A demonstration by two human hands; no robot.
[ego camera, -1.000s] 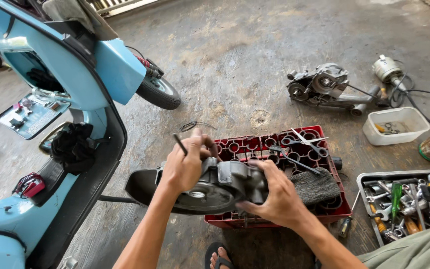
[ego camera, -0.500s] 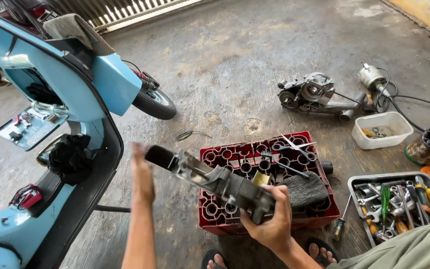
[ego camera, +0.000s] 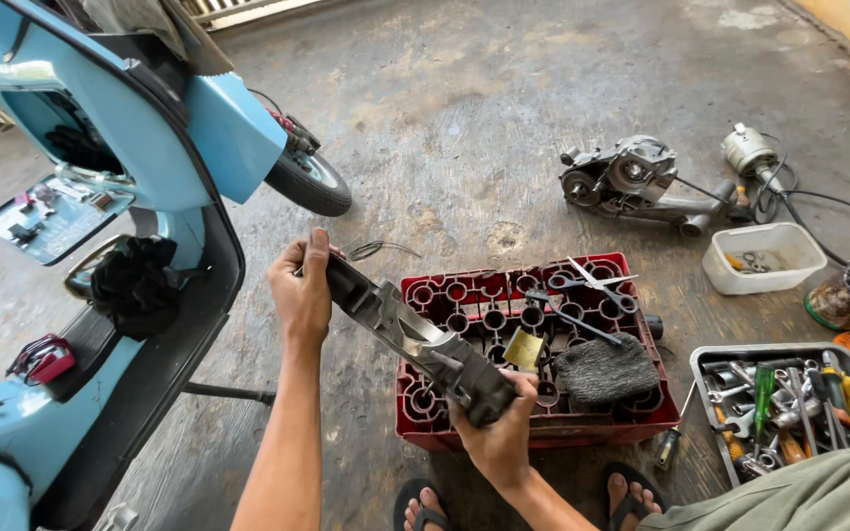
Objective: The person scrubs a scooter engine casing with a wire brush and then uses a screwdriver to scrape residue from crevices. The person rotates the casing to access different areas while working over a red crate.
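A light-blue scooter (ego camera: 100, 197) is standing at nine o'clock. The left hand (ego camera: 302, 290) is wrapping around the upper end of a long grey metal engine casing (ego camera: 410, 339), which is slanting over the red crate (ego camera: 533, 433) at six o'clock. The right hand (ego camera: 494, 433) is clasping its lower end. A tool tray (ego camera: 705, 359) is lying at four o'clock.

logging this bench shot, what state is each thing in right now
left hand: closed on the far end of the metal part
right hand: closed on its near end
metal part: held clear above the crate, tilted
red crate: upside down on the floor, tools on top
steel wool pad: lying on the crate
engine casing: lying on the floor, off the scooter
blue scooter: parked upright
white tub: open
grey tool tray: open, full
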